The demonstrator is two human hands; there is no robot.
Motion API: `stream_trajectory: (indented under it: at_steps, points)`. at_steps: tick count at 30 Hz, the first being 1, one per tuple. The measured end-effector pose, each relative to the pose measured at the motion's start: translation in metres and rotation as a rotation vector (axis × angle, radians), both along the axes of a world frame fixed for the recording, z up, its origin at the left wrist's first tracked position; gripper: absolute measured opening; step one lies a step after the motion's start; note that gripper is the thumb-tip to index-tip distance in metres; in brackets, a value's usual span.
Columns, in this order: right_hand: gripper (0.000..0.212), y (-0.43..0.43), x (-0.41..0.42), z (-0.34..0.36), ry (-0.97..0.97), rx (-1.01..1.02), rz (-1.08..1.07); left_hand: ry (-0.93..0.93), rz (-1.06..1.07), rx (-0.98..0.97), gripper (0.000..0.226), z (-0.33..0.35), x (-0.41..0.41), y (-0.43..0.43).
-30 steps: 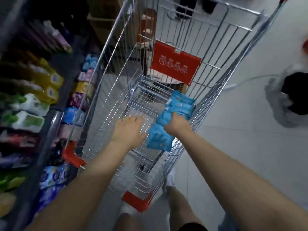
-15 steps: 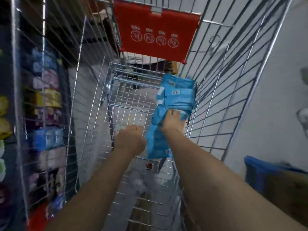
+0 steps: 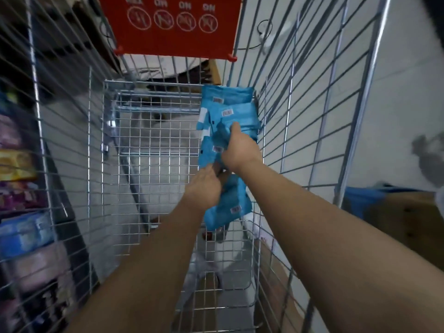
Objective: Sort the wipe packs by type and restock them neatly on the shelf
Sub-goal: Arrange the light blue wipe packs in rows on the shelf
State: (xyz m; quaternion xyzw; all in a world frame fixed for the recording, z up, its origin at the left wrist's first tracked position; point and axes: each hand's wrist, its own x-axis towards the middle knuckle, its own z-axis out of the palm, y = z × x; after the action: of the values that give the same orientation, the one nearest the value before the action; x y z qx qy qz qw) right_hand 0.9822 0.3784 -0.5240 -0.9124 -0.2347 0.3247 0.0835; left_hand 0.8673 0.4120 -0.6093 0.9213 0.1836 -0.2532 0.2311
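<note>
1. While both bare arms reach forward into a wire shopping cart [image 3: 153, 92], the view looks down from head height into its basket.
2. Several blue wipe packs [image 3: 230, 109] lie overlapping in a loose row along the right side of the basket floor, against the right wire wall. The row runs from the far end of the basket back towards the person. Small white barcode labels show on several packs.
3. The right hand [image 3: 240, 152] holds the middle of the row. Its thumb lies across the top of one pack and its fingers curl round the packs beneath.
4. The left hand [image 3: 204, 188] sits just below and to the left of the right hand, pressed against the left edge of the nearest pack [image 3: 228, 207]. Its back faces the camera and its fingertips are hidden, so I cannot tell whether it grips that pack or only touches it.
5. A red sign [image 3: 173, 25] with four round white prohibition symbols hangs on the far wall of the cart.
6. Beyond the left wall of the cart, blurred store shelves [image 3: 21, 227] carry packaged goods in blue, pink, purple and yellow.
7. Outside the right wall, pale floor tiles [image 3: 408, 92] show, and a brown cardboard box [image 3: 408, 227] stands near the cart's near right corner.
</note>
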Motion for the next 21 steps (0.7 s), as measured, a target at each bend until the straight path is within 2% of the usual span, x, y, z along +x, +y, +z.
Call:
stream_trajectory:
  at_steps: [2,5,7,9,16,21]
  points:
    - [0.038,0.0,0.003,0.008,0.043,0.054,-0.058,-0.042,-0.131,0.054,0.049,0.0,0.004,0.0]
    - [0.032,-0.005,0.005,0.021,0.081,0.121,-0.103,0.053,-0.153,0.133,0.039,0.009,-0.003,0.002]
    - [0.03,-0.006,0.004,0.033,0.095,0.166,-0.146,0.134,-0.069,0.116,0.039,0.011,-0.019,0.002]
    - [0.03,-0.006,0.004,0.048,0.133,0.216,-0.231,0.183,0.08,-0.003,0.052,0.017,-0.037,0.004]
    - [0.023,0.002,0.008,0.072,0.146,0.257,-0.225,-0.057,0.266,-0.032,0.053,0.01,-0.036,0.004]
    - [0.023,-0.007,0.006,0.064,0.136,0.238,-0.216,-0.095,0.113,0.023,0.07,0.003,-0.024,-0.001]
